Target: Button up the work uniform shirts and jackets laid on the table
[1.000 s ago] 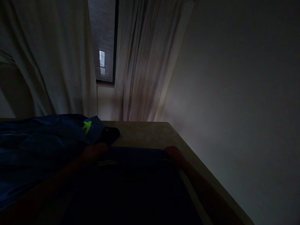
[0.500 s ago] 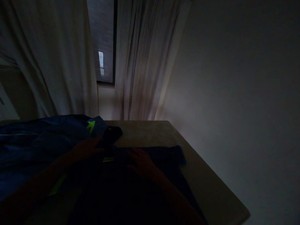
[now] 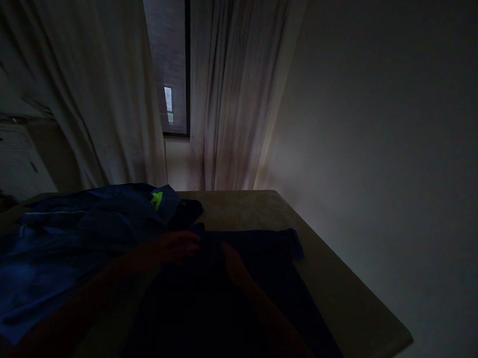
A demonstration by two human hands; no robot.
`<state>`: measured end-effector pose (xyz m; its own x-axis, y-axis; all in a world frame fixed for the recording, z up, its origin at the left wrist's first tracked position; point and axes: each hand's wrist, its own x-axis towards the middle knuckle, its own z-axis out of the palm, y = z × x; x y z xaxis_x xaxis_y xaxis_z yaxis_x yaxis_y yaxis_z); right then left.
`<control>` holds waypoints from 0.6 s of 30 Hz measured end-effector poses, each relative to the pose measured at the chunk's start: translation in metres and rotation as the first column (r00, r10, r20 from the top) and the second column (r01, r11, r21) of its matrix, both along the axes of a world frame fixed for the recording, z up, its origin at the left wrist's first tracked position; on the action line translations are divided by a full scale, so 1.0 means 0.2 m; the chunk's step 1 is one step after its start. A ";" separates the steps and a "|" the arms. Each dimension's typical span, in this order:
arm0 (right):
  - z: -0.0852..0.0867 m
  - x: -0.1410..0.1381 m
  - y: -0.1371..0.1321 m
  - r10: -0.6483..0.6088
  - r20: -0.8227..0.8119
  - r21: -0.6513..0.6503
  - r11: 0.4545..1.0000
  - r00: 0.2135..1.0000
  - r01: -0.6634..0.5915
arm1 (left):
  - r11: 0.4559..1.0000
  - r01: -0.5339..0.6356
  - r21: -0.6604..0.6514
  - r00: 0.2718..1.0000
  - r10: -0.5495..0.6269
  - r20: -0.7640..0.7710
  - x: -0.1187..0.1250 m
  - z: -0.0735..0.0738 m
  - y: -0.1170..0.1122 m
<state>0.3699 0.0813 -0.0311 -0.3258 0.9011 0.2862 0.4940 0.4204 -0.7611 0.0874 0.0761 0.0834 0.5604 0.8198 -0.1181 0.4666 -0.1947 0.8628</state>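
Observation:
The room is very dark. A dark navy garment (image 3: 267, 264) lies spread on a pale table (image 3: 337, 294) in front of me. My left hand (image 3: 176, 247) rests on the garment's upper edge near its middle. My right hand (image 3: 231, 263) is close beside it on the same cloth, with dark fabric bunched between the two. The fingers of both hands are lost in shadow. To the left lies a heap of blue clothing (image 3: 70, 240) with a neon green mark (image 3: 156, 199).
Pale curtains (image 3: 227, 94) hang behind the table on either side of a dark window (image 3: 168, 65). A plain wall stands to the right. The table's right edge and near corner (image 3: 406, 339) are close. A light cabinet (image 3: 14, 158) stands at the far left.
My right hand has moved from the garment's right corner leftward to meet my left hand near the middle. The right part of the garment now lies flat, and my view shifted slightly.

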 end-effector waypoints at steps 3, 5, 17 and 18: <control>-0.03 0.05 0.03 -0.166 -0.234 -0.147 0.980 0.958 0.134 | 0.974 -0.124 0.189 0.973 0.156 -0.168 0.05 -0.11 0.02; -0.03 0.06 0.02 -0.193 -0.257 -0.197 0.970 0.947 0.144 | 0.904 -0.256 0.343 0.905 0.349 -0.245 0.05 -0.23 0.07; 0.17 -0.09 -0.26 -0.093 -0.087 -0.296 0.953 0.992 0.064 | 0.845 -0.300 0.443 0.875 0.428 -0.224 0.15 -0.48 0.21; 0.18 -0.09 -0.29 -0.021 -0.030 -0.296 0.955 0.999 0.011 | 0.848 -0.268 0.457 0.883 0.407 -0.236 0.17 -0.47 0.20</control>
